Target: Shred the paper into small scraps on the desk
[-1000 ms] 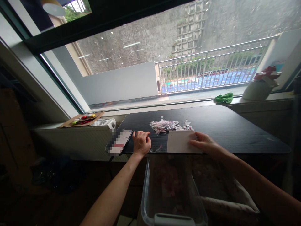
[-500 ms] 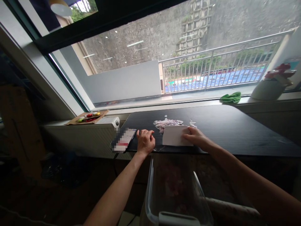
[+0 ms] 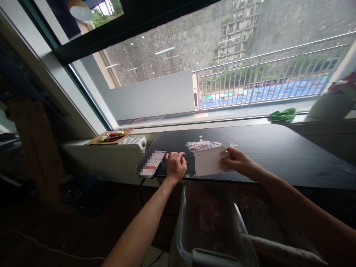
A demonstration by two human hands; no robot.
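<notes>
My right hand (image 3: 240, 162) grips a white flat scraper (image 3: 209, 163) by its right end, thumb on the near face. The scraper has rounded corners and a small hole at upper left. It stands tilted on edge on the black table (image 3: 267, 152), near the front edge. Behind it lies a heap of pale pinkish paper shreds (image 3: 204, 144), partly hidden by it. My left hand (image 3: 176, 167) rests at the table's front edge, fingers loosely bent and apart, holding nothing. Just left of it lies a phone (image 3: 152, 163). Below the edge stands a clear plastic bin (image 3: 180, 222) with pinkish bits inside.
A few shreds (image 3: 233, 144) lie apart to the right of the heap. On the radiator (image 3: 111, 155) at left is a cardboard piece (image 3: 96, 141) with small colourful items. A green cloth (image 3: 282, 115) and a white container (image 3: 330, 105) stand on the windowsill.
The scraper has tilted slightly and moved a little toward the table's front edge, with my right hand on it. The whole view has shifted; my left hand keeps its place beside the phone.
</notes>
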